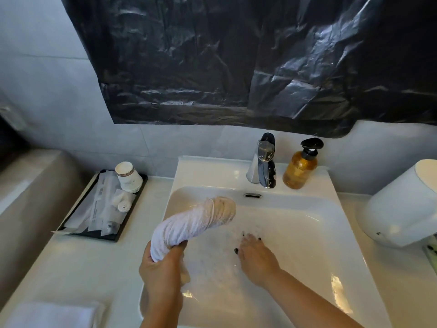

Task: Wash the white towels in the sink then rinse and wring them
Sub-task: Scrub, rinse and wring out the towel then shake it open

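Above the white ceramic sink (331,200), near its left edge, the left hand (163,268) grips a twisted white towel (191,223); the right hand (256,256) lies spread in the basin, seemingly underwater. No label is legible.

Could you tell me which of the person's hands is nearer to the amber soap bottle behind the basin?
The right. The right hand lies open in the sink, below and left of the soap bottle. The left hand is farther off at the basin's left edge, its grip around the twisted white towel.
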A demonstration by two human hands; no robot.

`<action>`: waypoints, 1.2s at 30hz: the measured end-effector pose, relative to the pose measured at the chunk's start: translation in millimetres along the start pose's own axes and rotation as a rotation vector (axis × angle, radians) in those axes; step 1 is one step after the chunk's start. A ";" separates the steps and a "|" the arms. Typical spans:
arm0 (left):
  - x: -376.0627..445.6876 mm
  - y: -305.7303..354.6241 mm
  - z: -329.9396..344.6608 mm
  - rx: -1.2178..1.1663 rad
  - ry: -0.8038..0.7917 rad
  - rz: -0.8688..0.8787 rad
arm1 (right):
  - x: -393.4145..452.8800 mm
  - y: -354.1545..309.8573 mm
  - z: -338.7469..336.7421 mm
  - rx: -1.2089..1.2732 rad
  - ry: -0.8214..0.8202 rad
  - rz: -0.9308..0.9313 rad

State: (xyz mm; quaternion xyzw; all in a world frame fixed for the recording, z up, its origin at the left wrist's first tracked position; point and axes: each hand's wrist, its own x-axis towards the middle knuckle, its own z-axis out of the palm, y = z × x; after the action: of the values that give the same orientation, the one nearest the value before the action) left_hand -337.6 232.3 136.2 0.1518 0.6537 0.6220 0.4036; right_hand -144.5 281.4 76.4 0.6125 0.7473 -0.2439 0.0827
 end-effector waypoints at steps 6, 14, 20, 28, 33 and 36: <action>-0.4 2.7 3.8 -0.102 0.019 -0.060 | 10.4 6.5 -13.1 -0.058 -0.025 0.014; -17.7 12.9 4.3 -0.190 0.028 -0.098 | -0.8 31.1 -13.9 0.091 -0.087 -0.016; -33.3 4.6 -6.3 -0.187 0.074 -0.111 | 1.8 30.9 -8.6 0.057 0.043 -0.010; -55.3 -8.1 -1.7 -0.183 0.132 -0.175 | 9.8 28.5 -11.2 -0.069 0.039 -0.058; -64.0 -12.0 -8.2 -0.203 0.105 -0.173 | 3.0 50.2 -29.2 0.302 0.026 -0.032; -58.4 -5.9 -13.1 -0.225 0.081 -0.177 | -15.3 58.6 -35.2 0.624 0.216 0.056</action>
State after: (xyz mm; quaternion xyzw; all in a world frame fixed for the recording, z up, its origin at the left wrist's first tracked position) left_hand -308.5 181.3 149.2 0.0222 0.6063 0.6590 0.4445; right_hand -78.8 292.0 98.0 0.6511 0.6237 -0.3922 -0.1821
